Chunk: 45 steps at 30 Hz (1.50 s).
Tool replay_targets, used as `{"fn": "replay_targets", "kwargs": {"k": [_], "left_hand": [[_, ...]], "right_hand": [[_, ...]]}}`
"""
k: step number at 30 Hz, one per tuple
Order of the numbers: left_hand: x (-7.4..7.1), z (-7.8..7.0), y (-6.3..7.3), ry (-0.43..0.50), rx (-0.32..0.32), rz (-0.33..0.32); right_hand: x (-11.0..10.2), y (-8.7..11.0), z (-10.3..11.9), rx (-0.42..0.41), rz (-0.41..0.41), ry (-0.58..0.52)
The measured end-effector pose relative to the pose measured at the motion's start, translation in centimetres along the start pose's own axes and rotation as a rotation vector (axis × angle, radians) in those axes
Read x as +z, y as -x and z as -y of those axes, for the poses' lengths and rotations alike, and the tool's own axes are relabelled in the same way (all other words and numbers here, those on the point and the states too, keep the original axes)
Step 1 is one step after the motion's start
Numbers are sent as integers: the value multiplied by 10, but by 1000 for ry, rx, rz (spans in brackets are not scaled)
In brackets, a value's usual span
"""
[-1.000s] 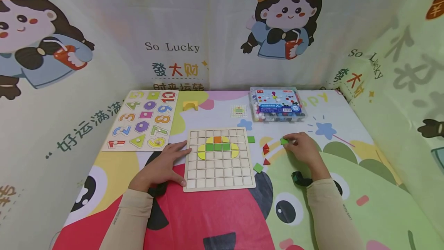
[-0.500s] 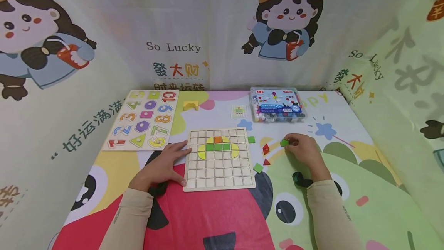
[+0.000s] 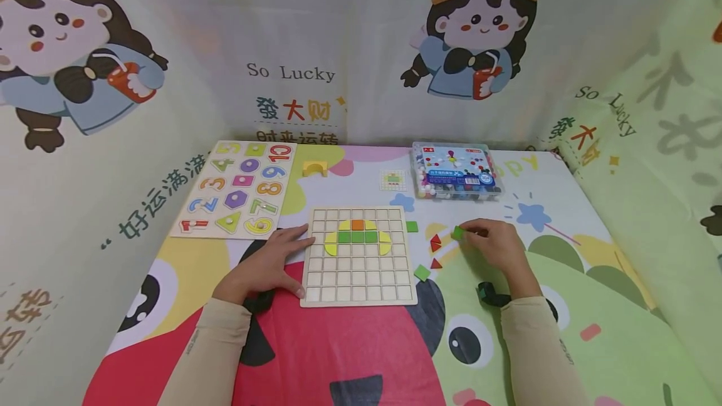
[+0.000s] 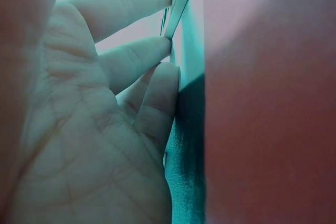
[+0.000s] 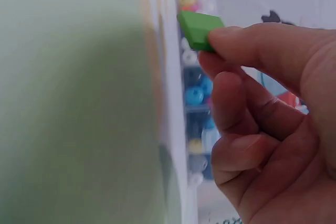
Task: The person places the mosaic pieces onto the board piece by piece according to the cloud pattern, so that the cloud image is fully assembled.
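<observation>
A wooden grid board (image 3: 358, 277) lies in the middle of the table in the head view, bearing yellow curved pieces (image 3: 331, 244), an orange square (image 3: 358, 225) and a row of green squares (image 3: 357, 238). My left hand (image 3: 273, 263) rests at the board's left edge, fingers spread and fairly straight, fingertips against the rim. Between thumb and index finger, my right hand (image 3: 495, 244) pinches a green square block (image 5: 199, 29), to the right of the board. Its other fingers are curled in the right wrist view.
Loose red triangles (image 3: 435, 243), a green square (image 3: 422, 273) and another green tile (image 3: 412, 226) lie right of the board. Behind are a pattern card (image 3: 393, 180), a box of beads (image 3: 457, 171) and a yellow arch block (image 3: 314, 168). A number puzzle (image 3: 234, 190) sits back left.
My right hand, still pinching the green square, has shifted very slightly toward the board. The head view has turned a little left. My left hand stays at the board's edge.
</observation>
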State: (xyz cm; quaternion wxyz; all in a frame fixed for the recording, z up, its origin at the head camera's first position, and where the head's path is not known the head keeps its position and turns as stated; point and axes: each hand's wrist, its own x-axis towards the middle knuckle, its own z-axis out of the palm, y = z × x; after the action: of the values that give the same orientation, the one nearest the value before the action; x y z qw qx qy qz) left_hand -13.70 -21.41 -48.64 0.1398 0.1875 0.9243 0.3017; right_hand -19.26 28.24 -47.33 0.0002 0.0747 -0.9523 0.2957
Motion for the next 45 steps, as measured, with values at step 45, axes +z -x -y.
{"fn": "replay_targets", "kwargs": {"k": [45], "left_hand": [[-2, -2, 1, 0, -12, 13]], "right_hand": [[113, -31, 180, -204, 301, -159]]}}
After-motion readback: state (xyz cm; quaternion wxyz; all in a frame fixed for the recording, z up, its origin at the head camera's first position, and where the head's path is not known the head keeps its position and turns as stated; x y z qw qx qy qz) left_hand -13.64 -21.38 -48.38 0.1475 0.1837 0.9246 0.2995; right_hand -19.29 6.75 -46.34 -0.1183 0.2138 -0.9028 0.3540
